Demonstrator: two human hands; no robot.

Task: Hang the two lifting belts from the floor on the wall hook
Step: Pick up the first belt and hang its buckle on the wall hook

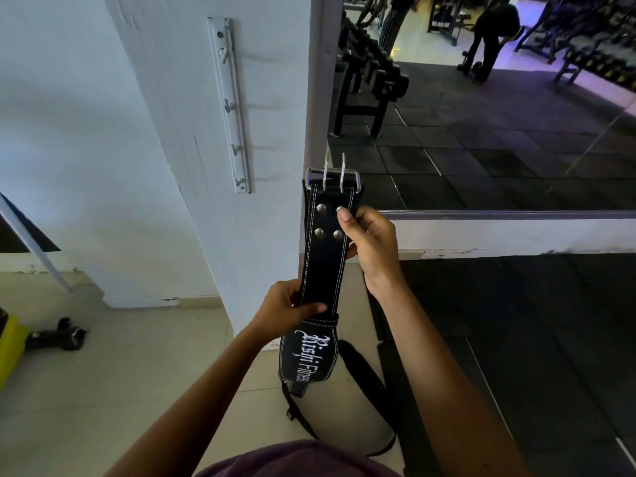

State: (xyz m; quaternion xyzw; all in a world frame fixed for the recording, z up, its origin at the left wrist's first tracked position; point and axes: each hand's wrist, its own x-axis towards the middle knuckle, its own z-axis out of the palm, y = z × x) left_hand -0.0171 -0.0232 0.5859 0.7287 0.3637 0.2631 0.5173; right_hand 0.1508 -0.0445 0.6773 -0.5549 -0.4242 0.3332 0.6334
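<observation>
I hold a black leather lifting belt [323,256] upright in front of me, its steel double-prong buckle [333,179] at the top. My right hand [370,242] grips the belt just below the buckle by the rivets. My left hand [287,308] grips it lower down, above the wide part with white lettering. A second black belt [364,376] lies curled on the floor below, partly hidden by the held one. A white hook rail [230,105] with several small hooks is fixed to the white pillar, up and left of the buckle.
A large wall mirror [499,132] to the right reflects dumbbell racks, black floor tiles and a person bending over. A black dumbbell [56,337] and a yellow object [10,342] lie on the beige floor at left. Black rubber matting covers the floor at right.
</observation>
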